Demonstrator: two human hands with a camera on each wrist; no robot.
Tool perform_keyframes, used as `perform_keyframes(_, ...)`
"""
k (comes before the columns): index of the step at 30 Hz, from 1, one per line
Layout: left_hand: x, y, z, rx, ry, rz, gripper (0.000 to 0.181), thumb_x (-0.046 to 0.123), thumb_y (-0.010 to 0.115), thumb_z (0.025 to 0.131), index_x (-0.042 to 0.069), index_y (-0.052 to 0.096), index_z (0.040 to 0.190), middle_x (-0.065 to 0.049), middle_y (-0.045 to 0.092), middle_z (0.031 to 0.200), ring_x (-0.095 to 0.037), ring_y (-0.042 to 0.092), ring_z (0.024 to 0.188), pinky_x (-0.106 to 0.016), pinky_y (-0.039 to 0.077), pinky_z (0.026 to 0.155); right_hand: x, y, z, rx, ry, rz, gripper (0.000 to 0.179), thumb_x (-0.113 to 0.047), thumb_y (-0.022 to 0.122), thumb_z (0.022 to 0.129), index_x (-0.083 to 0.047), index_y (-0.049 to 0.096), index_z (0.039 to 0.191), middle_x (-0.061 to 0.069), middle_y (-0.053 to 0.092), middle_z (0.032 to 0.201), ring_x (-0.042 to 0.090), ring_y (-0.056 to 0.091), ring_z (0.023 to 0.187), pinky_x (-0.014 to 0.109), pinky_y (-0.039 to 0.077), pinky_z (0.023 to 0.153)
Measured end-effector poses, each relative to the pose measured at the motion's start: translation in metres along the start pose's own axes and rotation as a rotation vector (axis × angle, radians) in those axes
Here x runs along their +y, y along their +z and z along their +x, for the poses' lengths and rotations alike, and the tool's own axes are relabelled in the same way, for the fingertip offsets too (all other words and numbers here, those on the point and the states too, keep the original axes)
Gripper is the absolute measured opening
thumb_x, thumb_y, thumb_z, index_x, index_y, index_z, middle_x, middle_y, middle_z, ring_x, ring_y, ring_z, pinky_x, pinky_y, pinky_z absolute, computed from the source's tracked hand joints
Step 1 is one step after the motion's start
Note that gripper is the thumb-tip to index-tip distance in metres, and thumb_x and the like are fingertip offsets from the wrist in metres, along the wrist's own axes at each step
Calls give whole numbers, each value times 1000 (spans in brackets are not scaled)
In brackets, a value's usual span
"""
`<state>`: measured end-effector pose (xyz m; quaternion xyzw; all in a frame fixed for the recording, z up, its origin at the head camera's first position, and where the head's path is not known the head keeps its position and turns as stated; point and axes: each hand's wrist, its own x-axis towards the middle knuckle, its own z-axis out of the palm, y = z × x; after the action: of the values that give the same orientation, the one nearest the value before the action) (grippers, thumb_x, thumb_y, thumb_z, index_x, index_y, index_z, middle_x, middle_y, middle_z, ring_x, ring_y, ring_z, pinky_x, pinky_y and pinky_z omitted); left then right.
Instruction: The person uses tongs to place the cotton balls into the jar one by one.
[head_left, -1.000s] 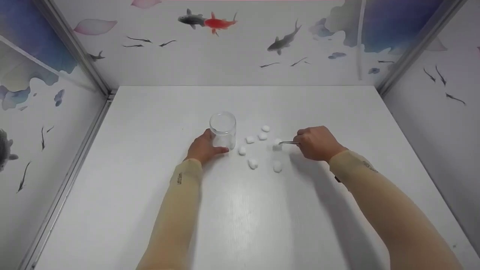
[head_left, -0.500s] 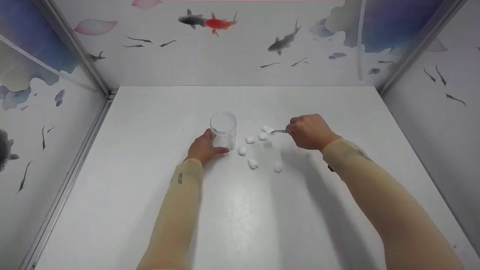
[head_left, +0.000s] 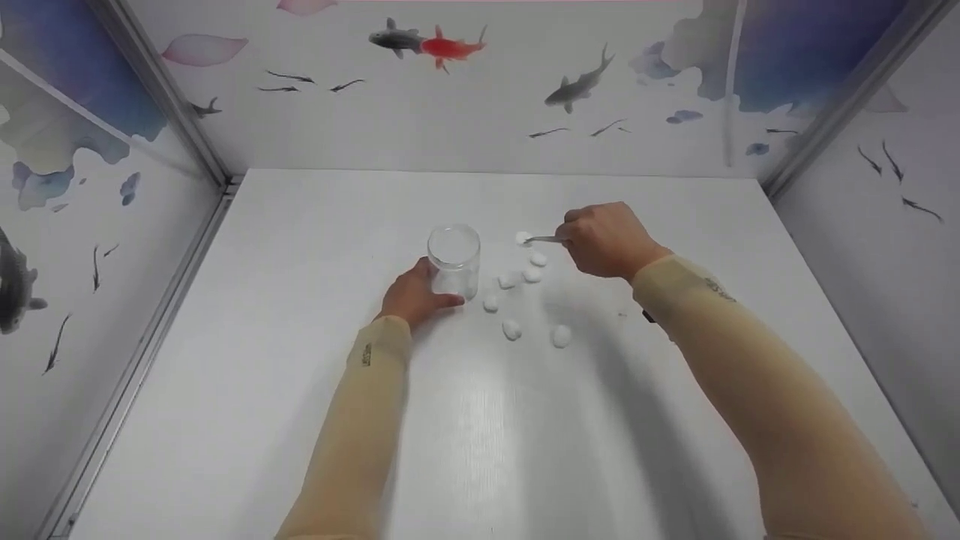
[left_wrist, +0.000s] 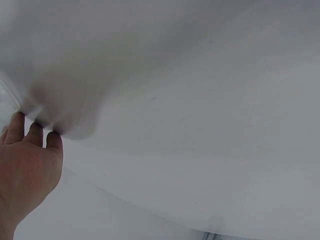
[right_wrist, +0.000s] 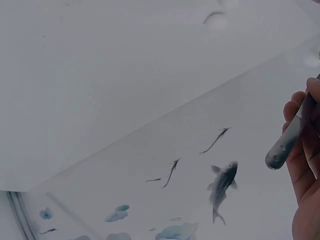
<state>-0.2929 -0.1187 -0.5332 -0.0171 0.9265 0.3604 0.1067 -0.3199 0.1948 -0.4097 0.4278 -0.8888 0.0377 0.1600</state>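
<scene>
A clear jar without a lid stands upright on the white table, and my left hand holds it low on its left side, thumb across the front. In the left wrist view, the left hand is at the edge with its fingertips by the jar. My right hand grips metal tweezers, pointing left. A white cotton ball is at the tweezer tips, raised above the table. The rounded back end of the tweezers shows in the right wrist view beside the curled fingers.
Several more cotton balls lie scattered right of the jar, among them one nearest the front and one close to the jar. Panels with painted fish enclose the table at the back and both sides.
My right hand has moved away from me and to the left, carrying the cotton ball in the tweezers past the others. The left hand stays on the jar; the head view has shifted slightly.
</scene>
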Motion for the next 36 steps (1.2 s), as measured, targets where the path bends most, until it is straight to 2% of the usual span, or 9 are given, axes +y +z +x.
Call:
perform_keyframes(6,2,-1,-1,-1,-3,-5,101,48,85,76,9,33,154,-12,43,153,-32,39,140,-44,29,117,-11,-9,25,39,-33,-5,15,-1,65,87,-9,78,85,3,64,69,21,57,53,40,50,45)
perform_keyframes(10,2,-1,-1,-4,-12,-11,103,48,85,76,10,31,155,-11,40,155,-31,36,142,-43,27,118,-22,-7,40,68,-50,0,16,-1,64,87,-10,77,84,3,64,69,22,58,53,41,49,44)
perform_keyframes(16,1,0,-1,-2,-21,-13,101,48,85,77,12,32,155,-9,42,154,-29,37,141,-43,28,118,-38,4,56,37,-66,11,14,-3,66,88,-10,78,87,3,66,72,21,62,58,39,54,50)
perform_keyframes(28,-1,2,1,0,-27,-14,101,50,85,75,16,33,155,-7,43,154,-28,37,142,-43,27,118,-48,13,65,-66,-50,33,14,-4,66,89,-9,79,93,3,69,77,19,62,62,36,56,57)
perform_keyframes(36,-1,2,2,6,-13,3,98,49,85,76,13,36,153,-8,44,153,-28,39,141,-40,29,117,-47,17,64,-82,-58,40,13,-5,68,90,-9,79,94,4,69,77,19,63,62,36,57,59)
